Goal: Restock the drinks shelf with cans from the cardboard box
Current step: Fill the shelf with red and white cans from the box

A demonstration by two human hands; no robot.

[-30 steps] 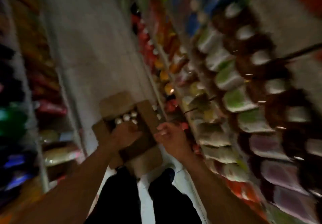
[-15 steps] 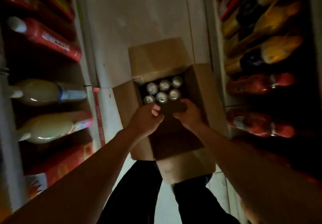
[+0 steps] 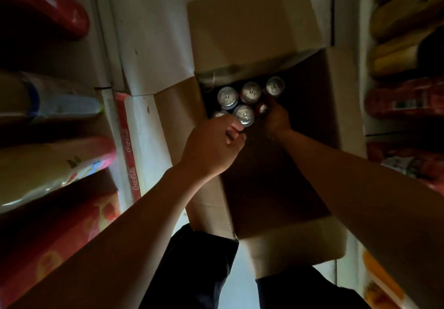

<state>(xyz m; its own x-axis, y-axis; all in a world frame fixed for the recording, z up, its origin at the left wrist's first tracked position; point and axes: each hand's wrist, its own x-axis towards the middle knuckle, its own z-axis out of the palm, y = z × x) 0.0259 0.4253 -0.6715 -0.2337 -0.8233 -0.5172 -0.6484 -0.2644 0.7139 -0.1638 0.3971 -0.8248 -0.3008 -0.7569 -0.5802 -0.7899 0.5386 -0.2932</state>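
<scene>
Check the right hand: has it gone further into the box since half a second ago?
Yes. The right hand has moved deeper toward the far can rows; judged against the cardboard box, its fingers now reach a red can beside the silver tops.

floor (image 3: 153, 32): pale | on it: open cardboard box (image 3: 252, 32) | between shelves

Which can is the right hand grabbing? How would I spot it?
Find the open cardboard box on the floor between the shelves. Its cans cluster at the far end. The right hand reaches the red-sided one, nearest the dark empty part; the neighbours show only silver tops.
</scene>
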